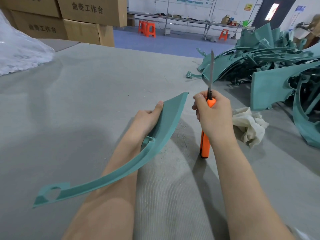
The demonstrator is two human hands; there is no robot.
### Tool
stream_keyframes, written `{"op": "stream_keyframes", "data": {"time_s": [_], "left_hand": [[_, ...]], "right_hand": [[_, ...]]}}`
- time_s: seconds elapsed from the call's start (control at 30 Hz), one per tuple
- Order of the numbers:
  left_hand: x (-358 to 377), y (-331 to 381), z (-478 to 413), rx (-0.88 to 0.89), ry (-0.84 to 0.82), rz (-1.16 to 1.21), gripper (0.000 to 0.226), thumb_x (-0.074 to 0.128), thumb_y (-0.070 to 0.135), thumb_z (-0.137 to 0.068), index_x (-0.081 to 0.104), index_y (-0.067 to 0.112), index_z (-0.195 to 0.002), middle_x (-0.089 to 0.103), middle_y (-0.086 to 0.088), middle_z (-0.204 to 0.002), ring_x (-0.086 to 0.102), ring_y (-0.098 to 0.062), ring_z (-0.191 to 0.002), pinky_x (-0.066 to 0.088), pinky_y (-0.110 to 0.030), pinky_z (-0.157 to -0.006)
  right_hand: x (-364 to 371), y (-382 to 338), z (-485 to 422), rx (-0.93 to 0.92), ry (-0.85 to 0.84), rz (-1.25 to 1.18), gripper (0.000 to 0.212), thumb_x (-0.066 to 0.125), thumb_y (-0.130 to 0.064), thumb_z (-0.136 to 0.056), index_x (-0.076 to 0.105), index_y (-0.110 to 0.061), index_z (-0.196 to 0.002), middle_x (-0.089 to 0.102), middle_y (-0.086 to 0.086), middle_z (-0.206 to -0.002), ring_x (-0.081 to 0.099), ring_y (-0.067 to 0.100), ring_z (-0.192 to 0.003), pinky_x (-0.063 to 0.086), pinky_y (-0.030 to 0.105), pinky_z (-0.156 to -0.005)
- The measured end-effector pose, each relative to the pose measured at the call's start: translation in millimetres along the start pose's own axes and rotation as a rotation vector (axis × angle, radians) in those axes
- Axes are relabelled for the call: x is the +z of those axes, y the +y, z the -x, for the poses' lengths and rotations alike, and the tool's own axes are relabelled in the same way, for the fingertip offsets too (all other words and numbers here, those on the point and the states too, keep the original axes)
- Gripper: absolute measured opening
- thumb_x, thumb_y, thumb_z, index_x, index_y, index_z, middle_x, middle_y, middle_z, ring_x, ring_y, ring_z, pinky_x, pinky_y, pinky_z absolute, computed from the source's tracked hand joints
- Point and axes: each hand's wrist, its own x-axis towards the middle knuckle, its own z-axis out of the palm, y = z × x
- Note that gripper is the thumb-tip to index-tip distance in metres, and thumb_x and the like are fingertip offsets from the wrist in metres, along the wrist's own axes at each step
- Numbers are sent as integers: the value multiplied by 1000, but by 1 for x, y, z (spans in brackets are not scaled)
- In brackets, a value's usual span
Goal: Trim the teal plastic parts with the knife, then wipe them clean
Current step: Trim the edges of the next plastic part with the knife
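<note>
Teal plastic part [161, 129]: one long curved strip, held above the grey table [86, 101] in your left hand [147, 122], thumb on its upper face, fingers hidden beneath. Knife [208, 108]: orange handle, long blade extended and pointing up and away; your right hand [213, 115] is wrapped closed around the handle, just beside the strip's wide end, apart from it. Cloth [247, 125]: white, crumpled, on the table right of your knife hand. Heap of teal parts [270, 63] (far right of the table). Cardboard boxes [83, 19]: stacked, far left.
</note>
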Motion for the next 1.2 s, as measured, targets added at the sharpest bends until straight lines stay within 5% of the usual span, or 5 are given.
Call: {"op": "stream_keyframes", "data": {"time_s": [0.23, 0.33, 0.43, 0.7, 1.2], "left_hand": [[-1, 1, 2, 9, 2, 5, 55, 42, 63, -92, 58, 18, -65, 58, 4, -66, 54, -10, -58, 38, -22, -51], [-2, 1, 3, 3, 0, 3, 56, 42, 62, -93, 61, 16, -69, 56, 5, -65, 52, -9, -55, 38, -18, -46], [-3, 2, 4, -13, -9, 3, 58, 40, 63, -93, 66, 12, -82, 58, 5, -70, 53, -9, -59, 38, -19, -51], [-5, 4, 4, -84, 7, 151, 59, 42, 65, -91, 58, 10, -74, 57, -4, -69, 52, -19, -56, 41, -27, -56], [-4, 7, 3, -28, 69, 69, 55, 42, 61, -93, 54, 12, -70, 51, -2, -65, 48, -17, -55, 36, -25, -51]], "right_hand": [[-13, 11, -9, 75, 34, 56, 23, 53, -20, -93, 53, -21, -70, 61, -2, -64, 47, 15, -56, 40, 36, -63], [-14, 14, -10, 41, -22, 126, 13, 52, -10, -91, 54, -22, -95, 66, -1, -95, 52, 7, -69, 42, 21, -65], [-10, 11, -5, -53, -64, 205, 15, 56, -36, -94, 56, -22, -99, 62, -5, -82, 51, -1, -61, 38, 8, -55], [3, 4, 8, -210, -166, 311, 49, 37, -53, -98, 53, -12, -76, 63, 10, -76, 57, 20, -72, 45, 37, -71], [2, 12, 2, -256, -126, 365, 61, 39, -52, -98, 54, 1, -73, 41, 3, -55, 40, 16, -57, 28, 26, -51]]}}
